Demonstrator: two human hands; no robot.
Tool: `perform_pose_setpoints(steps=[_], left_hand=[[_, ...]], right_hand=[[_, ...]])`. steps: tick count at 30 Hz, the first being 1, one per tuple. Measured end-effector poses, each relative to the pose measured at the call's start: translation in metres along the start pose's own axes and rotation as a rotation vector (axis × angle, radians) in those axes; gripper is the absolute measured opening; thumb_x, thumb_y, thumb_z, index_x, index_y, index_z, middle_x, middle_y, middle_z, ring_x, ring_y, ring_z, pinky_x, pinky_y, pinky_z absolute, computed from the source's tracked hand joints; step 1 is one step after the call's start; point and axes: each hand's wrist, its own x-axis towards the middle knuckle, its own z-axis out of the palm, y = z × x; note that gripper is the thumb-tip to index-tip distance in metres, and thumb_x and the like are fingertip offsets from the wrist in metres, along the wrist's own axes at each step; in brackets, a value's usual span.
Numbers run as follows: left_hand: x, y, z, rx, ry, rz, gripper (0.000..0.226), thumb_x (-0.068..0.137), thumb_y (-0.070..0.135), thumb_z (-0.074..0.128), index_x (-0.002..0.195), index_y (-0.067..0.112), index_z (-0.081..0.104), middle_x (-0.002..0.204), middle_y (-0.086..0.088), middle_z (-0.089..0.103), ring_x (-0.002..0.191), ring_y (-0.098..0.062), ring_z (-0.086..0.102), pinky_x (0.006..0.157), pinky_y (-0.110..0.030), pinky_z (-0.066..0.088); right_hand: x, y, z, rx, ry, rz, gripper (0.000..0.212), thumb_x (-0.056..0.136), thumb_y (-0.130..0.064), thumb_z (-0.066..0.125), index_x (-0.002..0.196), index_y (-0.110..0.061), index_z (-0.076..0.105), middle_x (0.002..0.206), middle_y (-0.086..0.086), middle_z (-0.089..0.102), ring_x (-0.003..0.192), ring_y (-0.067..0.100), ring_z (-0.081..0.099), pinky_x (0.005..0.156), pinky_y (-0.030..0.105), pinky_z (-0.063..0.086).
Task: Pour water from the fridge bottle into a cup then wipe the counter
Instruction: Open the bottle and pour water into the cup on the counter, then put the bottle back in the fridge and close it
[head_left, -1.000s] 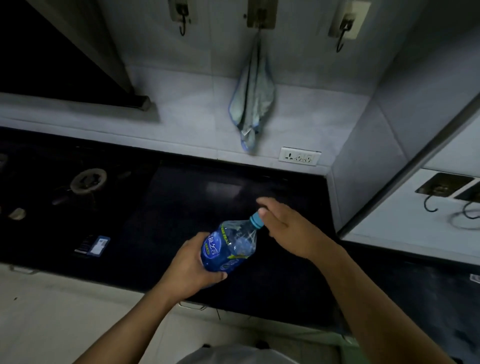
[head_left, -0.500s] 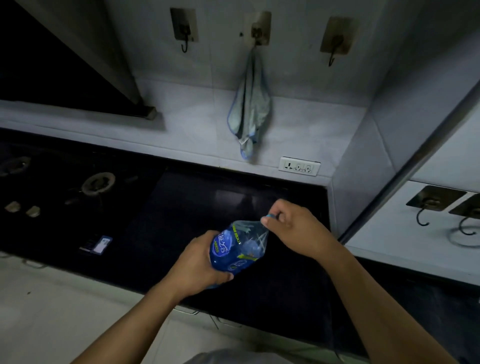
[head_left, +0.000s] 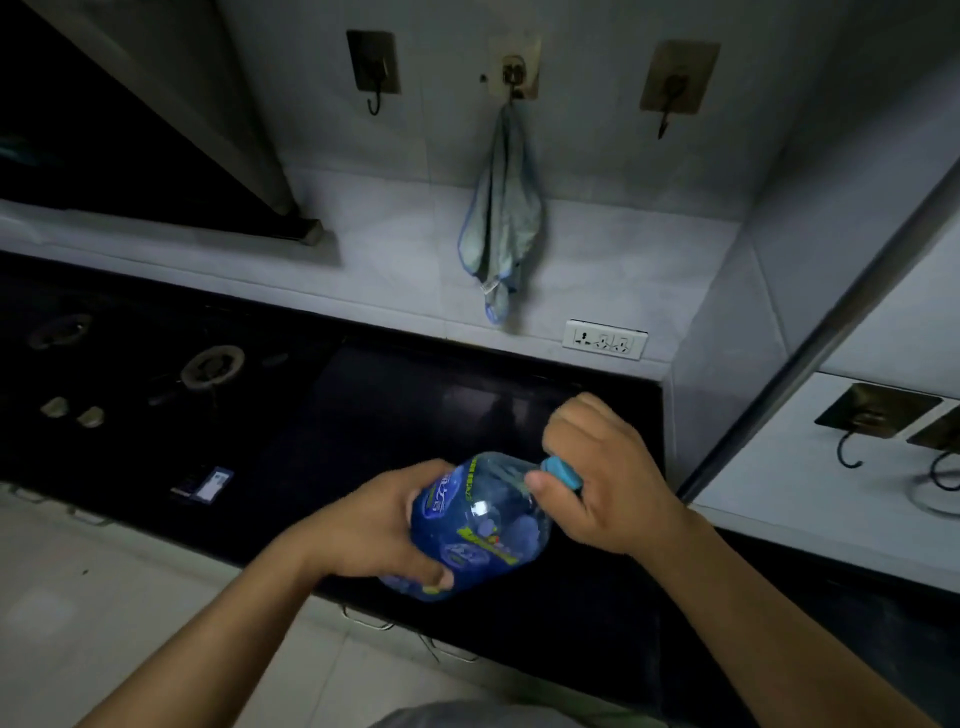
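Note:
A clear plastic water bottle (head_left: 483, 525) with a blue label is tilted over the black counter (head_left: 395, 415), its neck pointing right. My left hand (head_left: 374, 530) grips the bottle's body from the left. My right hand (head_left: 597, 478) is closed around the light blue cap (head_left: 563, 473) at the neck. A grey-green cloth (head_left: 501, 218) with a blue hem hangs from the middle wall hook above the counter. No cup is in view.
A gas hob with burners (head_left: 210, 366) fills the counter's left part, with two small knobs (head_left: 72, 410) near it. A small card (head_left: 208, 483) lies by the front edge. A white wall socket (head_left: 605, 339) sits behind. A side wall and a hooked surface stand at right.
My right hand moved from touching the cap to closing around it. The bottle dropped lower and tilted further over. The view tilted up, bringing the wall hooks into sight.

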Motion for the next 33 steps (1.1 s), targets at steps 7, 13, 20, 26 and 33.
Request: perform_pose_setpoints(steps=[7,13,20,26,33], left_hand=[[0.008,0.006,0.018,0.592,0.309,0.004,0.069,0.049,0.039,0.086,0.11,0.032,0.055,0.101,0.015,0.063,0.091,-0.008,0.06,0.081,-0.027,0.052],[-0.005,0.004,0.013,0.015,-0.029,-0.045,0.069,0.053,0.017,0.095,0.11,0.034,0.061,0.106,0.007,0.074,0.096,-0.009,0.072,0.08,-0.028,0.059],[-0.003,-0.001,0.058,0.485,0.488,-0.146,0.071,0.051,0.04,0.086,0.114,0.025,0.056,0.102,0.012,0.062,0.096,-0.012,0.056,0.082,-0.027,0.051],[-0.04,-0.02,0.055,0.322,0.611,-0.268,0.072,0.047,0.042,0.087,0.11,0.034,0.054,0.095,0.02,0.059,0.092,-0.003,0.055,0.074,-0.015,0.048],[-0.118,-0.043,0.041,-0.192,0.993,-0.425,0.072,0.052,0.013,0.098,0.11,0.03,0.058,0.099,0.01,0.076,0.087,-0.006,0.074,0.07,-0.022,0.059]], right_hand=[[-0.004,0.009,0.014,-0.047,-0.265,0.656,0.054,0.097,-0.051,0.039,0.053,-0.021,0.037,0.063,0.006,0.05,0.071,0.035,0.061,0.065,0.036,0.044],[-0.014,0.012,0.009,0.023,0.086,0.091,0.048,0.098,-0.039,0.041,0.062,-0.009,0.047,0.064,0.003,0.043,0.057,0.02,0.042,0.055,0.03,0.035],[-0.006,0.024,0.041,-0.024,-0.12,0.743,0.051,0.084,-0.048,0.035,0.045,-0.015,0.036,0.05,0.005,0.052,0.061,0.035,0.058,0.055,0.034,0.039],[-0.006,-0.004,0.087,0.918,-0.09,1.054,0.058,0.085,-0.074,0.047,0.074,-0.019,0.063,0.071,0.002,0.064,0.068,0.014,0.06,0.066,0.036,0.05],[-0.001,-0.083,0.152,1.522,-0.59,1.1,0.079,0.086,-0.076,0.02,0.13,-0.026,0.063,0.128,0.002,0.068,0.123,0.021,0.061,0.108,0.05,0.042]])
